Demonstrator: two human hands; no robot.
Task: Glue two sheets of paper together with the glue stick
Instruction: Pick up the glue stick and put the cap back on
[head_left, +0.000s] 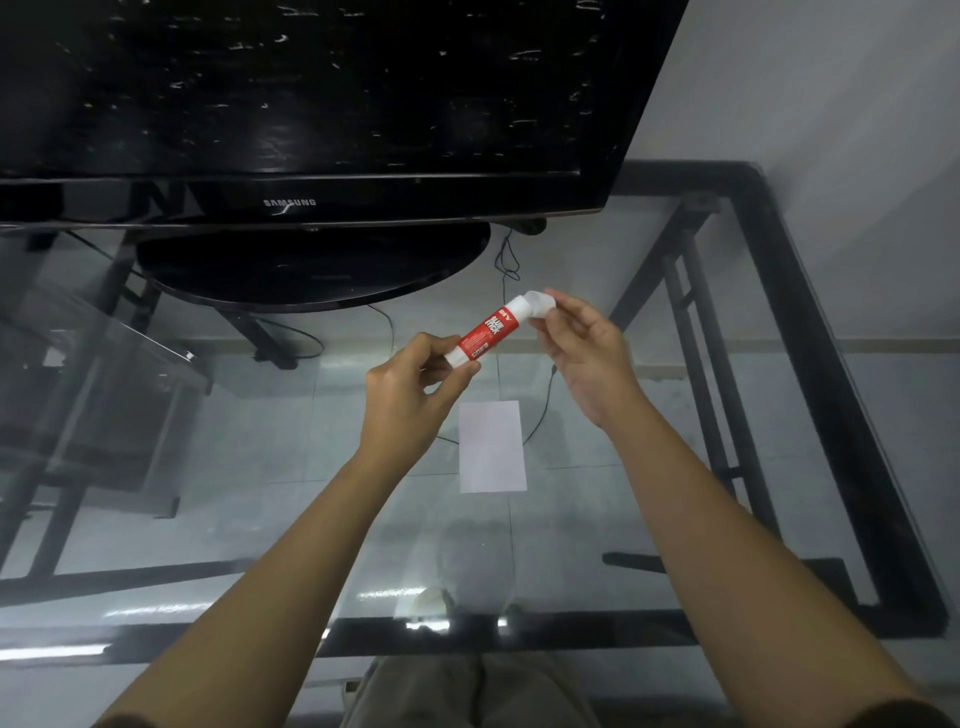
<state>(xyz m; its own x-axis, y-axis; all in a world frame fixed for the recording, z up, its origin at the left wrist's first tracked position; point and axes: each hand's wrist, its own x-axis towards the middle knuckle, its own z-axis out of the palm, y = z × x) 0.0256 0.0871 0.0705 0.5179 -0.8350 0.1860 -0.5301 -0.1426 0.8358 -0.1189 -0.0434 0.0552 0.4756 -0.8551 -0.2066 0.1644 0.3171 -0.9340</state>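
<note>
Holding one red and white glue stick (487, 328) above a glass table (649, 519), two bare hands are working at its opposite ends. The left hand (410, 395) is pinching the stick's near, lower end between thumb and fingertips, closed snugly around the tube. The right hand (582, 353) is gripping the white cap (537, 305) at the far, upper end with thumb and fingers curled tight on it; the cap is sitting at an angle to the tube, and whether it is fully free of the stick is not clear. The stick is tilting from near left up to far right, in the air between the hands, well above the tabletop. One white sheet of paper (492, 447) is lying flat on the glass just below the hands, between the two forearms; only a single sheet is showing, though another could be lying under it. One large black television (311, 104) on a round black stand (311, 265) is filling the far left of the table. Thin black cables (506, 260) are trailing under the glass behind the stand. The table's black frame (821, 364) is running along the right and near edges.
</note>
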